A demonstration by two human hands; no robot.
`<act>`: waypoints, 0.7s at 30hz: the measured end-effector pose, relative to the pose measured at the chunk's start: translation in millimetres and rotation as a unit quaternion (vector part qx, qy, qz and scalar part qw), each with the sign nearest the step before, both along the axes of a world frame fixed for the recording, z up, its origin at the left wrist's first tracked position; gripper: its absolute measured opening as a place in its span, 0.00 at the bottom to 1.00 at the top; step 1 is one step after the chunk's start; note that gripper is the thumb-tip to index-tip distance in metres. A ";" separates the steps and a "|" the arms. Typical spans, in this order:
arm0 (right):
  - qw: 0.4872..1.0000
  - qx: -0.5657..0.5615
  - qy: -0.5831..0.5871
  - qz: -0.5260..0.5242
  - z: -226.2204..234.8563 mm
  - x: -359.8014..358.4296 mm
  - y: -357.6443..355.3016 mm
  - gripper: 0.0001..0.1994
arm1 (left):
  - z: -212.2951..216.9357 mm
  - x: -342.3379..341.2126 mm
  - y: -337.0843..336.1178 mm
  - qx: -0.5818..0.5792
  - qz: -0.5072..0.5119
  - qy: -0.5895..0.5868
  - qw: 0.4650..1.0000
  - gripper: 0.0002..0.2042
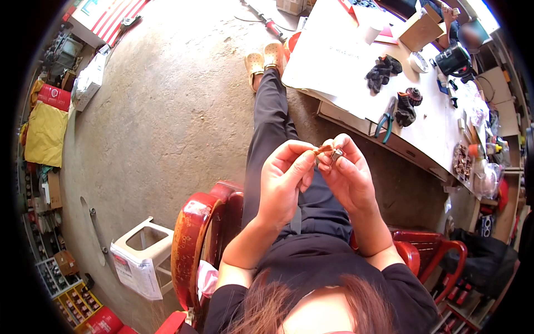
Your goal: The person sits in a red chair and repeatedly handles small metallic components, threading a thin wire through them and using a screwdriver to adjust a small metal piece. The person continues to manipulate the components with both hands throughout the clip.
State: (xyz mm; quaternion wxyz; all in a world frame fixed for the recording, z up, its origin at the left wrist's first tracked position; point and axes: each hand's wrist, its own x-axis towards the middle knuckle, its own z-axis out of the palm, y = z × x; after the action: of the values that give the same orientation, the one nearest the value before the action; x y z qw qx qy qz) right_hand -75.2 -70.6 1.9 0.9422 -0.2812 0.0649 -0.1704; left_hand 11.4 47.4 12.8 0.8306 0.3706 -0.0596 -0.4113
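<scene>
Above my lap, my left hand (pixel 286 178) and my right hand (pixel 351 175) meet, fingertips close together. The left thumb and forefinger pinch a small brown-orange piece (pixel 321 150), whose kind I cannot make out. Between the right thumb and fingers sits a small silvery metal part (pixel 336 155), touching or very near the brown piece. Fingers cover most of both items. Nearest to the hands on the table lie pliers with teal handles (pixel 385 121).
A white-topped table (pixel 334 61) stands at the right, bearing dark gloves (pixel 379 73), a black kettle (pixel 453 60) and a cardboard box (pixel 420 30). Another person's hand (pixel 448 14) shows behind it. Red chair arms (pixel 194 239) flank me; a cream stool (pixel 146 239) stands left.
</scene>
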 end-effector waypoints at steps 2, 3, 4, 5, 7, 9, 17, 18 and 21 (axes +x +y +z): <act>1.000 0.006 0.003 0.003 -0.6 -0.2 -0.7 0.11 | -1.7 -0.7 -0.4 -0.003 -0.001 -0.004 1.000 0.04; 1.000 0.009 0.005 0.005 -0.9 -0.4 -1.3 0.12 | -1.8 -1.1 -0.8 -0.007 0.000 -0.003 1.000 0.05; 1.000 0.013 0.006 0.004 -1.6 -0.7 -1.6 0.12 | -1.8 -1.4 -1.2 -0.011 0.000 -0.001 1.000 0.05; 1.000 0.017 0.007 0.003 -2.6 -1.2 -1.7 0.13 | -1.8 -1.6 -1.6 -0.015 0.001 0.000 1.000 0.05; 1.000 0.022 0.015 0.005 -2.0 -1.2 -1.5 0.13 | -2.3 -1.3 -2.0 -0.016 0.001 0.000 1.000 0.05; 0.999 0.023 0.027 0.009 2.1 -0.5 -1.0 0.13 | -2.3 -1.3 -2.3 -0.019 0.002 0.003 1.000 0.05; 0.996 -0.080 0.020 -0.018 1.2 1.3 1.1 0.11 | -2.5 -2.0 -2.1 -0.009 0.015 -0.011 1.000 0.06; 0.994 -0.107 0.015 -0.025 0.6 1.1 1.3 0.11 | -1.3 -1.8 -1.8 -0.009 0.016 -0.014 1.000 0.06; 0.964 -0.254 0.026 -0.068 1.7 -0.5 2.1 0.11 | 2.8 -1.4 -0.4 -0.012 0.019 -0.022 0.999 0.06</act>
State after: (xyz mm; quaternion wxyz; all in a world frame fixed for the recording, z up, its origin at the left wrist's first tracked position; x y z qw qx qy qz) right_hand -75.7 -68.5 3.6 0.8238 -0.5107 0.0635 -0.2378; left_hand 10.0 46.9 15.6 0.8412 0.3707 -0.0756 -0.3862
